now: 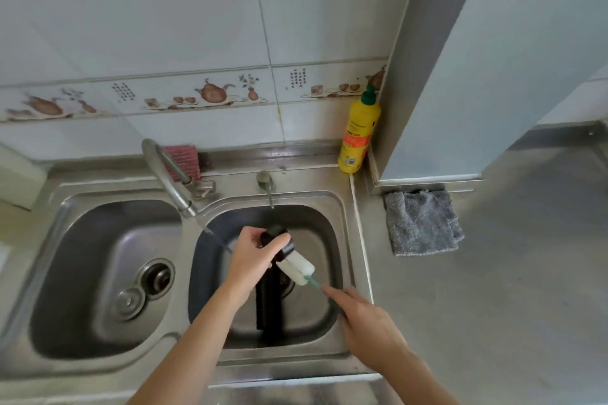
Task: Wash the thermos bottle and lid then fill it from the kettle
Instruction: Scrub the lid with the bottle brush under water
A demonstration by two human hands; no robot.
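Note:
Over the right sink basin (332, 240), my left hand (253, 260) grips the small black thermos lid (278, 238). My right hand (365, 316) holds the green handle of a bottle brush (297, 268), whose white sponge head presses against the lid's open end. The black thermos bottle (269, 309) lies in the basin below my hands, partly hidden by my left wrist. A thin stream of water runs from the faucet (171, 181) into this basin, just left of my left hand. No kettle is in view.
The left basin (65, 273) holds a drain and a loose plug. A yellow detergent bottle (360, 131) stands in the back corner. A grey cloth (422, 222) lies on the steel counter at right. A red scouring pad (184, 158) sits behind the faucet.

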